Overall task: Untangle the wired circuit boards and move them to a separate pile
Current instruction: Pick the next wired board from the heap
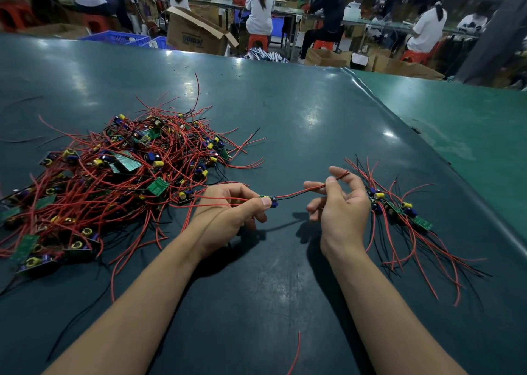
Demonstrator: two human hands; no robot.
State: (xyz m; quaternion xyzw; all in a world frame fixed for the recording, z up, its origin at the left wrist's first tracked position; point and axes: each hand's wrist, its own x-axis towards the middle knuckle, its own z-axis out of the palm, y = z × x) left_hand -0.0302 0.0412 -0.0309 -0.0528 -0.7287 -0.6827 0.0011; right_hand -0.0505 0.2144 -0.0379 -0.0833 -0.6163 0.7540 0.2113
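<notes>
One wired circuit board (269, 200) hangs between both hands above the table (285, 118): the left hand (228, 212) pinches the board itself, the right hand (339, 200) pinches its red and black wires (302, 192). Just right lies the small sorted pile (399, 212); the big tangled heap (114, 175) at left remains, so most work seems ahead.

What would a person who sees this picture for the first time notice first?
Most striking is the big tangled heap of circuit boards with red wires, lying on the dark green table at the left. In front of it, the left hand pinches one small board while the right hand pinches its wires, held taut between them. A much smaller sorted pile lies at the right.
</notes>
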